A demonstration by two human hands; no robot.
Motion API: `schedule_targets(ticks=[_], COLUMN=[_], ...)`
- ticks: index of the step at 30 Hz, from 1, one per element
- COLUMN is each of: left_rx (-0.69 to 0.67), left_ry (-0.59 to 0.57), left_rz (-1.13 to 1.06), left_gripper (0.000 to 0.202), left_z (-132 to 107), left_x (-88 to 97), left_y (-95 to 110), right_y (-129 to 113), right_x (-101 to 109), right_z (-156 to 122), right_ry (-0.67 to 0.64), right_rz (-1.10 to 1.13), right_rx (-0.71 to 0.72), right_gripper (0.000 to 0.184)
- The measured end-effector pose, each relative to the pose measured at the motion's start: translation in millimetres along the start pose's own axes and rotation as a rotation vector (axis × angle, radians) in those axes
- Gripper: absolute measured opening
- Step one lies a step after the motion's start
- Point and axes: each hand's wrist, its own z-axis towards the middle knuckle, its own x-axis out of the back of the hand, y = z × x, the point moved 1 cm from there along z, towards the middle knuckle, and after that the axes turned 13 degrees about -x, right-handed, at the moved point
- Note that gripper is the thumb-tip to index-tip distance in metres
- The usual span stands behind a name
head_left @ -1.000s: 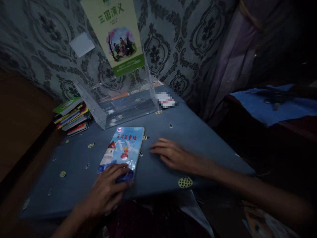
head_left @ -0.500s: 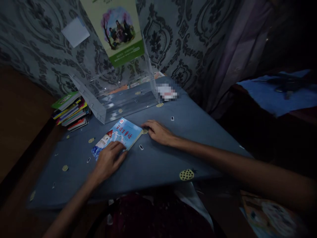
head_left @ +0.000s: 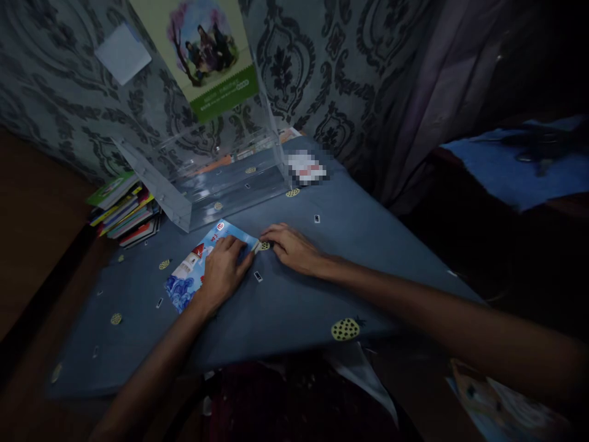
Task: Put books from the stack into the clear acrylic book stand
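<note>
A thin blue picture book lies flat on the blue patterned tablecloth, turned at an angle. My left hand rests palm down on the book's right half, fingers spread and pointing toward its far corner. My right hand lies on the cloth just right of the book, its fingertips touching the book's right corner and edge. Whether those fingers pinch the edge I cannot make out. A clear acrylic stand sits just behind the book, with a green-covered book upright in it.
A stack of colourful books lies at the table's far left, by the patterned wall. A blurred white item sits right of the stand. A dark curtain hangs at the right, with a blue-covered surface beyond it.
The book has been slid forward and turned counter-clockwise. My left hand moved up from its near edge onto its right half. My right hand came in from the cloth to the book's corner.
</note>
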Motion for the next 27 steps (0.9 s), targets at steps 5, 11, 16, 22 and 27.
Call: schedule_targets(ticks=[5,11,16,22,27], left_rx=[-0.029,-0.039,-0.033,-0.055,-0.043], left_ry=[0.069,0.103,0.116,0.099,0.064], left_rz=[-0.046,-0.078,-0.065,-0.006,0.011], left_gripper=[0.02,0.026,0.028,0.028,0.028], left_z=[-3.0,-3.8,-3.8,-5.0,-5.7], left_x=[-3.5,-3.7,-5.0,-6.4,-8.2], left_y=[0.5,1.5,3.4,5.8,7.1], right_y=[3.2,-3.6,-5.1,-2.6,-1.4], right_x=[0.4,4.1,3.9,3.5,3.9], right_z=[-1.1,-4.4,-6.4,-7.3,-7.3], right_ry=[-0.024,-0.054,-0.06,-0.049,-0.043], right_rz=[-0.042,-0.175,-0.235,-0.256,-0.246], right_rx=[0.033,0.124,0.146,0.17,0.17], right_gripper=[0.042,0.04,0.038,0.04,0.041])
